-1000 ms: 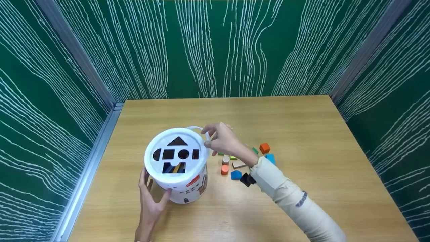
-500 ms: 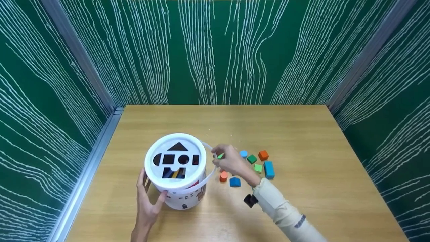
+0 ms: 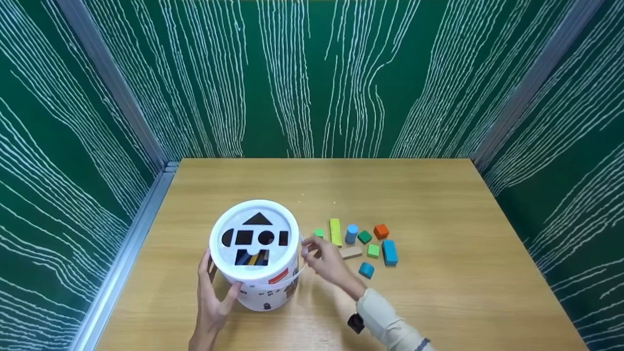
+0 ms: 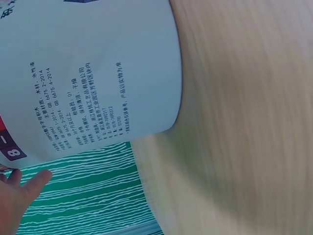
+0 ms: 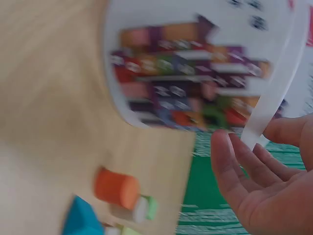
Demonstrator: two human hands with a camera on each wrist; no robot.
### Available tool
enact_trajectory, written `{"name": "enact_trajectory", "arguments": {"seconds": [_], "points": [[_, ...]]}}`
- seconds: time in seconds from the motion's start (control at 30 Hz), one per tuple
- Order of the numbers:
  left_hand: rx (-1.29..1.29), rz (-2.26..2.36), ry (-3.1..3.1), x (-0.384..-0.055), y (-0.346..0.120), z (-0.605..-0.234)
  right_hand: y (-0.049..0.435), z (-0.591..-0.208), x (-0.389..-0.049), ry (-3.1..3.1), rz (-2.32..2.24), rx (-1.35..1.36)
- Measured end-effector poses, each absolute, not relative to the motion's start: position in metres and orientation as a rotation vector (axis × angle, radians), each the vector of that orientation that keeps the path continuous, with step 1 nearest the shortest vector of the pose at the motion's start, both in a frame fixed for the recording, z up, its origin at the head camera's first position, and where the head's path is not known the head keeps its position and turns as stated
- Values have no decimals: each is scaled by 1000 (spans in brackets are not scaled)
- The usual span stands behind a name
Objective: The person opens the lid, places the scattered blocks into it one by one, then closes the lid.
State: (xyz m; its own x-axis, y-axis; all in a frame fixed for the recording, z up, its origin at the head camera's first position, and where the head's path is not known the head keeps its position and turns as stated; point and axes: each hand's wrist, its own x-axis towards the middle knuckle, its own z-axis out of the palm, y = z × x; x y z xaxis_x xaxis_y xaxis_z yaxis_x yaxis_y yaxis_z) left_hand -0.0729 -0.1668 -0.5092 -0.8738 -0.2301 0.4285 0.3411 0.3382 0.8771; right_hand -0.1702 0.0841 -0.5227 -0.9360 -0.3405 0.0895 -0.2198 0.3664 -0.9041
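Observation:
A white lidded bucket (image 3: 265,295) of building blocks stands upright on the table, with shaped holes in its lid (image 3: 256,270). My left hand (image 3: 212,297) holds its left side, thumb at the front and fingers round the side. In the left wrist view a thumb and finger (image 4: 22,193) show beside the printed wall. My right hand (image 3: 329,263) pinches the bucket's white strap handle (image 5: 274,93) between thumb and fingers at the right of the bucket. The handle curves low across the bucket's front. Several blocks show as dark, blue and yellow pieces through the largest hole.
Several loose blocks lie right of the bucket: a yellow bar (image 3: 335,232), a blue cylinder (image 3: 351,234), a red-orange cube (image 3: 381,231), a blue block (image 3: 389,252). An orange cylinder (image 5: 117,188) shows in the right wrist view. Green walls (image 3: 317,87) border the table.
My right hand has drawn the handle from the bucket's back right round to its front, and moved lower. The left hand stays on the bucket. The head view has shifted slightly.

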Motion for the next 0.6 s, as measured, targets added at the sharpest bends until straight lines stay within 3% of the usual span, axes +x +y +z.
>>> {"name": "enact_trajectory", "arguments": {"seconds": [0.27,0.6], "points": [[-193,-1572,-2087,-79,-166,-503,79,-519,-154,2818,-1604,-661],[-212,-1598,-2011,-92,-176,-542,76,-500,-143,2611,-1745,-1091]]}}
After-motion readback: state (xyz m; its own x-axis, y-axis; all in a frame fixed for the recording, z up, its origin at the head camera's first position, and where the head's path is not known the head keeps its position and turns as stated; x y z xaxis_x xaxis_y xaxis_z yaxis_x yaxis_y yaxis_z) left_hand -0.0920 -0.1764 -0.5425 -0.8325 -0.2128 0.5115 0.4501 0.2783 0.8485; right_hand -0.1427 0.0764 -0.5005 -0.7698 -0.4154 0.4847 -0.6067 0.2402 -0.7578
